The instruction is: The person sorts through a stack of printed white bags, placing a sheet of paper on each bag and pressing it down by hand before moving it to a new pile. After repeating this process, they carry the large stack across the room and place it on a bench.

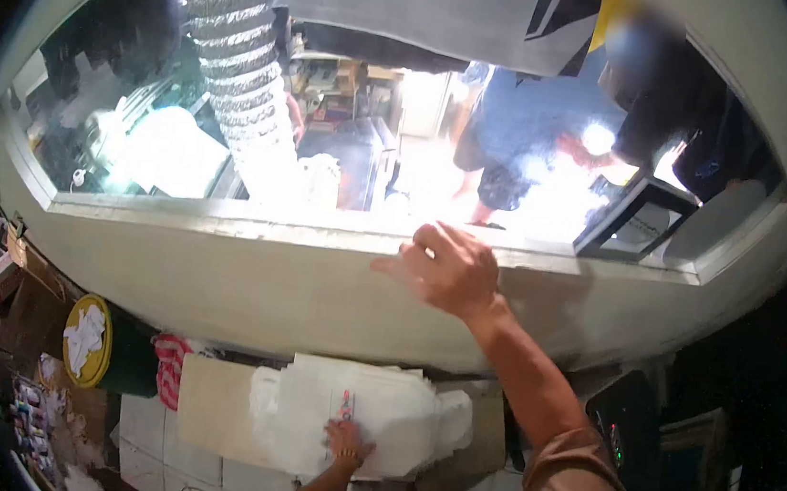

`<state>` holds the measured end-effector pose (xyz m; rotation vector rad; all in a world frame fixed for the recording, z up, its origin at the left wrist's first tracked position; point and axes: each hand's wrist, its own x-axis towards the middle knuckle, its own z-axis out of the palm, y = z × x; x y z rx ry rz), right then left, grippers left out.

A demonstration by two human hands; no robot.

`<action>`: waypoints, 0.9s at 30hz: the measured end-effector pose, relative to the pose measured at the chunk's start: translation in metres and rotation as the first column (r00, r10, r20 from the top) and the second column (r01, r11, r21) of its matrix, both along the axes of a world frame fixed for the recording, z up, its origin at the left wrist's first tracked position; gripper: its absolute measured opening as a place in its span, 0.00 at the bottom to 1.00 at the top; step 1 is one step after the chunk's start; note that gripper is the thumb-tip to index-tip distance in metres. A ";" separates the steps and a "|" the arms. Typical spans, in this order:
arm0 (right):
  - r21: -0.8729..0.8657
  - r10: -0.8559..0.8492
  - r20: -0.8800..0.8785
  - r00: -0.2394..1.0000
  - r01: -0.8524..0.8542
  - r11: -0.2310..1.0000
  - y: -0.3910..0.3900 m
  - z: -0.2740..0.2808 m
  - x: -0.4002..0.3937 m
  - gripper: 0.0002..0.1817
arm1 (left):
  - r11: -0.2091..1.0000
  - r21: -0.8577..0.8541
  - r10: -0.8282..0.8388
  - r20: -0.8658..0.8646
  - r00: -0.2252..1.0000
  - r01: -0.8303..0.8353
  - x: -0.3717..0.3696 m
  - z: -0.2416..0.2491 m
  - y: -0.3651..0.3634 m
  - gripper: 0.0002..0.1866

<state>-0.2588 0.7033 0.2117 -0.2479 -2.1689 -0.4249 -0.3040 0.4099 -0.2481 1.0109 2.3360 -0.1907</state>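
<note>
My right hand [446, 270] is raised to the grey wall just under the window sill [252, 223], with its fingers spread and nothing in it. Lower down, my left hand [349, 442] lies on a stack of white bags [394, 418] on the counter. The fingers rest by a small red and white mark [345, 403] on the top bag. I cannot tell whether that mark is printed or a loose item. My brown sleeve [579, 486] fills the lower right.
A silver flexible duct [240, 66] hangs through the window opening. Outside stand a person in blue shorts [511, 133] and another in dark clothes [677, 103]. A black framed stand [631, 221] sits on the sill's right end. A yellow-rimmed round tub [88, 340] and a red striped cloth [172, 366] are at the left.
</note>
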 end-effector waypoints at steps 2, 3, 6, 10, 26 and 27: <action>0.000 0.010 -0.011 1.000 -0.010 1.000 -0.001 0.000 0.000 0.21 | 0.999 -0.041 0.010 0.144 0.989 -0.004 0.003 -0.033 -0.019 0.58; -0.012 0.027 -0.017 0.999 -0.027 1.000 0.000 0.001 0.000 0.21 | 1.000 0.005 -0.020 0.117 0.993 0.020 0.007 -0.046 -0.020 0.60; 0.026 0.052 -0.031 0.998 -0.051 0.998 0.005 -0.004 -0.001 0.21 | 0.990 0.142 -0.020 0.096 0.995 0.007 0.013 -0.078 -0.002 0.62; 0.045 0.054 0.017 0.998 -0.055 0.997 0.001 0.002 -0.001 0.19 | 0.975 0.223 -0.052 0.262 0.964 -0.008 -0.009 -0.056 0.039 0.57; -0.138 0.091 -0.043 0.995 -0.097 0.986 0.020 -0.014 -0.013 0.18 | 0.848 0.293 0.268 0.481 0.834 -0.442 0.099 0.093 -0.208 0.28; -0.228 0.120 -0.061 0.991 -0.131 0.965 0.013 -0.008 -0.013 0.18 | 0.887 0.209 0.240 0.553 0.798 -0.411 0.109 0.115 -0.230 0.27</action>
